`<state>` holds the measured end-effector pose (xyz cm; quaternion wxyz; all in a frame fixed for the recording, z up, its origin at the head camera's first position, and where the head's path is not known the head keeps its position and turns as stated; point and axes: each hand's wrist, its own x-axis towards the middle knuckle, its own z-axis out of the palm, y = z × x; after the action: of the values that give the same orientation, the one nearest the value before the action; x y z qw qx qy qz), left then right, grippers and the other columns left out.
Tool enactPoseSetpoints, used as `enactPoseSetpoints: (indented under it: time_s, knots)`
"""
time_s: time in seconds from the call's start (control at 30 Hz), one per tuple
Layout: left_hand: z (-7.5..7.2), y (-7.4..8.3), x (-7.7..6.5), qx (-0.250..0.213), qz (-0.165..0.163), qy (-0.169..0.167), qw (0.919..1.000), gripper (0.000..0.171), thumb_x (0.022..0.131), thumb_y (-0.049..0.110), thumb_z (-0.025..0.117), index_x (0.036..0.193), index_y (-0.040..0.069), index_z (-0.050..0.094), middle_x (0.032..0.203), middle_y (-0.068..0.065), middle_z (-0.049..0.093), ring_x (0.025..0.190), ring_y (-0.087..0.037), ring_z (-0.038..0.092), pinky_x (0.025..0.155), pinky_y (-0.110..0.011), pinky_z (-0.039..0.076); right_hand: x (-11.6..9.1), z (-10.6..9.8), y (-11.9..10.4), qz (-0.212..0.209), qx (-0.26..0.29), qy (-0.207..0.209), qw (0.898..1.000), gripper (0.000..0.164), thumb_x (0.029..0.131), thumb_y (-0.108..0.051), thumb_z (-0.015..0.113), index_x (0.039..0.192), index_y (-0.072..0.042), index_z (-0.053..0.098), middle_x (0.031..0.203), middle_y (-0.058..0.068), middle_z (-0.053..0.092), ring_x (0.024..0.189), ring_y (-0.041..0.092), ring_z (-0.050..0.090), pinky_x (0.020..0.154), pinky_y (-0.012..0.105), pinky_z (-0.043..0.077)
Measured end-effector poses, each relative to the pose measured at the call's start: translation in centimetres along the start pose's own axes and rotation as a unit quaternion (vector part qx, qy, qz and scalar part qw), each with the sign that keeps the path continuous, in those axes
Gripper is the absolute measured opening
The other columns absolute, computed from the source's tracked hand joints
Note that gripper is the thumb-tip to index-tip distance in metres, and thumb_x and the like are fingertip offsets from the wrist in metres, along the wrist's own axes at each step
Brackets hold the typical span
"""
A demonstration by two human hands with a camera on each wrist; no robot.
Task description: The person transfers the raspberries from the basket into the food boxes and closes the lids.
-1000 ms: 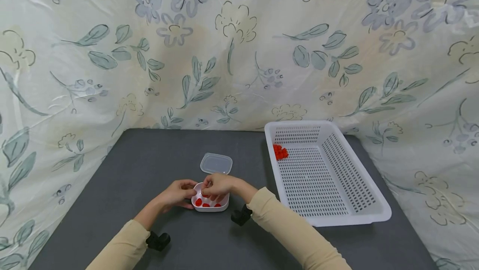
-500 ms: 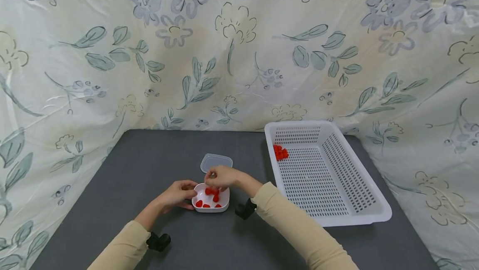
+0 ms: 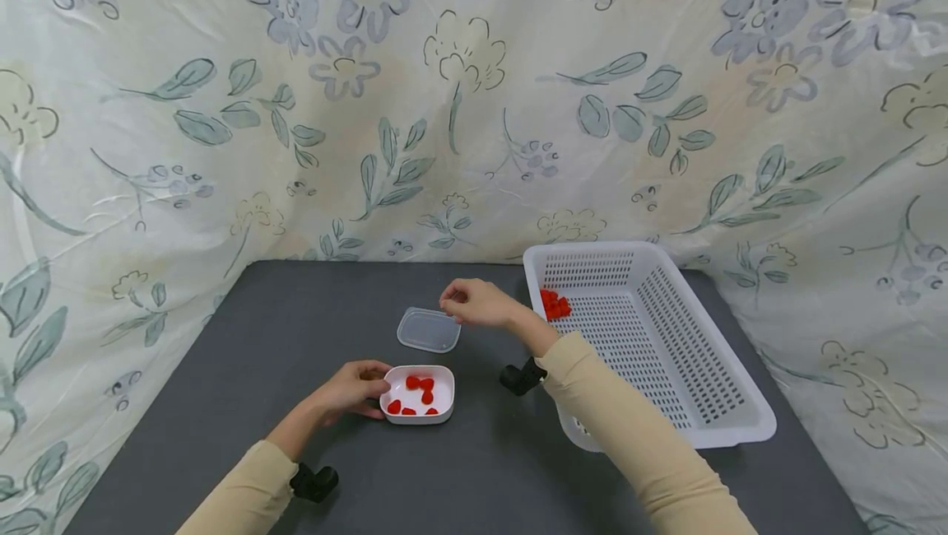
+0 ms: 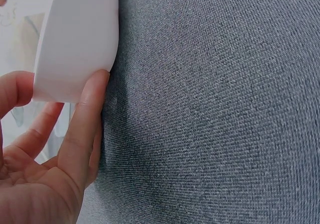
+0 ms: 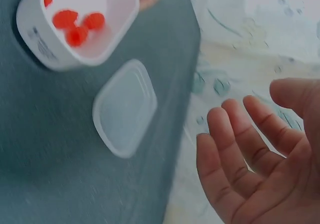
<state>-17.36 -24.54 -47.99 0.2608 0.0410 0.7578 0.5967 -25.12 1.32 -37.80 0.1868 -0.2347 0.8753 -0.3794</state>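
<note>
A small white plastic container stands on the dark table, with several small red berry-like pieces lying inside. My left hand holds the container at its left end, with one digit at the rim and others low against the outer wall, as the left wrist view shows. Beyond the container lies a clear plastic lid, flat on the table. Over the lid's right end hangs my right hand; its fingers are loosely bent, with nothing in them in the right wrist view.
At the right stands a large white perforated basket, its left side close to my right forearm. A cluster of red pieces lies in its far left corner. A floral curtain hangs behind the table.
My right hand has lifted out of the container and moved up and right, past the lid toward the basket. The red pieces inside now show fully. My left hand has stayed on the container.
</note>
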Motion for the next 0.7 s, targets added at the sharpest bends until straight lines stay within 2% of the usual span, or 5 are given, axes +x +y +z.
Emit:
enactPoseSetpoints:
  time_s: [0.17, 0.27, 0.5, 0.7]
  knots:
    - [0.1, 0.0, 0.0, 0.003, 0.002, -0.001, 1.0000, 0.042, 0.090, 0.011, 0.055, 0.126, -0.009, 0.044, 0.114, -0.022, 0.055, 0.090, -0.022, 0.059, 0.069, -0.040, 0.057, -0.5, -2.6, 0.6, 0.018, 0.007, 0.051, 0.999, 0.025, 0.094, -0.026, 0.051, 0.111, -0.009, 0.059, 0.095, 0.004, 0.062, 0.076, 0.016, 0.059, 0.062, 0.026, 0.050]
    - [0.1, 0.1, 0.0, 0.006, 0.000, 0.000, 1.0000, 0.042, 0.090, 0.011, 0.055, 0.126, -0.009, 0.044, 0.114, -0.022, 0.055, 0.090, -0.023, 0.058, 0.069, -0.040, 0.057, -0.7, -3.9, 1.2, 0.031, 0.016, 0.076, 0.997, 0.028, 0.095, -0.027, 0.049, 0.114, -0.008, 0.058, 0.098, 0.006, 0.062, 0.080, 0.015, 0.059, 0.067, 0.031, 0.052]
    - [0.1, 0.2, -0.1, 0.008, -0.006, 0.003, 1.0000, 0.042, 0.090, 0.011, 0.055, 0.126, -0.008, 0.045, 0.113, -0.021, 0.056, 0.088, -0.022, 0.058, 0.069, -0.040, 0.057, -1.5, -6.5, 3.4, 0.055, 0.039, 0.124, 0.990, 0.029, 0.095, -0.027, 0.048, 0.117, -0.009, 0.055, 0.106, 0.010, 0.059, 0.091, 0.022, 0.059, 0.076, 0.036, 0.053]
    - [0.2, 0.2, -0.1, 0.006, -0.009, 0.004, 0.9999, 0.042, 0.089, 0.011, 0.055, 0.125, -0.008, 0.045, 0.111, -0.020, 0.056, 0.087, -0.022, 0.059, 0.069, -0.039, 0.057, -2.4, -7.8, 5.7, 0.077, 0.033, 0.144, 0.986, 0.032, 0.096, -0.026, 0.046, 0.120, -0.005, 0.052, 0.109, 0.017, 0.057, 0.098, 0.032, 0.057, 0.080, 0.042, 0.052]
